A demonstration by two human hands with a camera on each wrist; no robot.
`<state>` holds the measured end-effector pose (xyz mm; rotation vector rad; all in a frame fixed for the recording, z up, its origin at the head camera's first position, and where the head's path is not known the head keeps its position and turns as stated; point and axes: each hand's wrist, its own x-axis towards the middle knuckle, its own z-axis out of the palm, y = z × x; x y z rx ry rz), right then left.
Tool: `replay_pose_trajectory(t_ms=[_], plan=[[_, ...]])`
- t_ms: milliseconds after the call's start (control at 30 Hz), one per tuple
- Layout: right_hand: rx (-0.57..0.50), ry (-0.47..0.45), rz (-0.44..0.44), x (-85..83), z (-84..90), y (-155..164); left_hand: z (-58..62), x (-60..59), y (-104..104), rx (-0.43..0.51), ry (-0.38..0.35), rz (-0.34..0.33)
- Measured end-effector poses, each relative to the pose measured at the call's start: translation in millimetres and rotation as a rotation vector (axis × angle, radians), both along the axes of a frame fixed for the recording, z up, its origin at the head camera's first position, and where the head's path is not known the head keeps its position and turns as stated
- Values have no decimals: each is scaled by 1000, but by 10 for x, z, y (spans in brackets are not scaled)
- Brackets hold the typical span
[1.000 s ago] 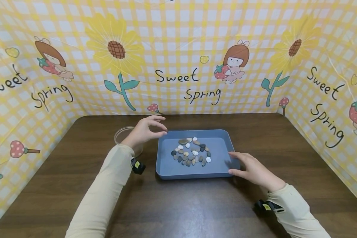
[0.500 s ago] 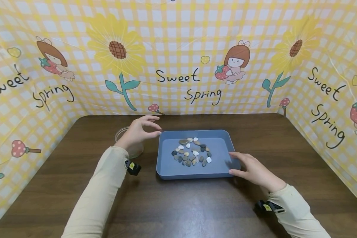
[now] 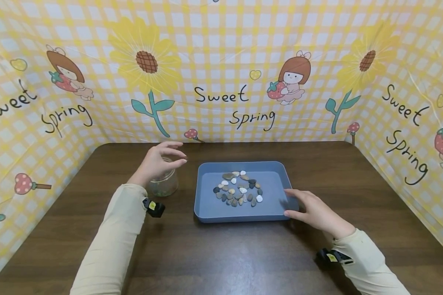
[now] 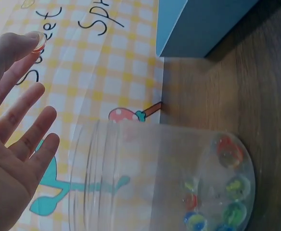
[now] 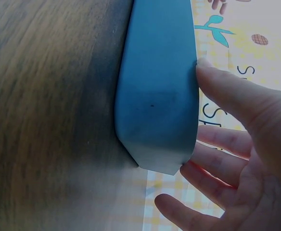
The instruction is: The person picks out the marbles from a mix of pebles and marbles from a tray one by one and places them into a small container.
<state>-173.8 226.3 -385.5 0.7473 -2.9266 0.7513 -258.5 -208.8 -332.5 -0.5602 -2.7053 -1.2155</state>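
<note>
My left hand (image 3: 158, 162) is raised over the clear jar (image 3: 165, 186). In the left wrist view its thumb and forefinger pinch a small clear glass marble (image 4: 40, 43) with an orange streak, while the other fingers spread loosely. Coloured glass marbles (image 4: 234, 214) lie at the jar's bottom. To the jar's right stands a blue-grey tray (image 3: 273, 176), where several pebbles (image 3: 243, 190) in white, grey, tan and black are laid in a rough ring with a few inside. My right hand (image 3: 319, 213) touches the tray's right rim with extended thumb and fingers.
Everything stands on a dark brown wooden table (image 3: 221, 258). A yellow checked cloth (image 3: 221, 53) with sunflowers and lettering hangs behind and along both sides. Black wrist cameras show at both sleeves.
My left hand has moved left, from beside the tray's back left corner to over the jar, with the marble still pinched. The right hand and the tray stay put.
</note>
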Motion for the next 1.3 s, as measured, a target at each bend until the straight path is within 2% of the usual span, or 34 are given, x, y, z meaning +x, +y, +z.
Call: replay_pose_trajectory(t_ms=[200,467,700,967,1300], plan=[[-1,7,1,-4,4,1,-11,1,-101,44,9,25],[-4,9,2,0,29,-9,-32,15,-247,47,12,65],[-1,10,0,-2,37,-10,-57,26,-348,21,20,101],[-3,1,-3,-2,30,-8,-144,33,-445,-1,22,130],[-3,6,-1,-8,2,-2,-203,55,-475,-20,26,133]])
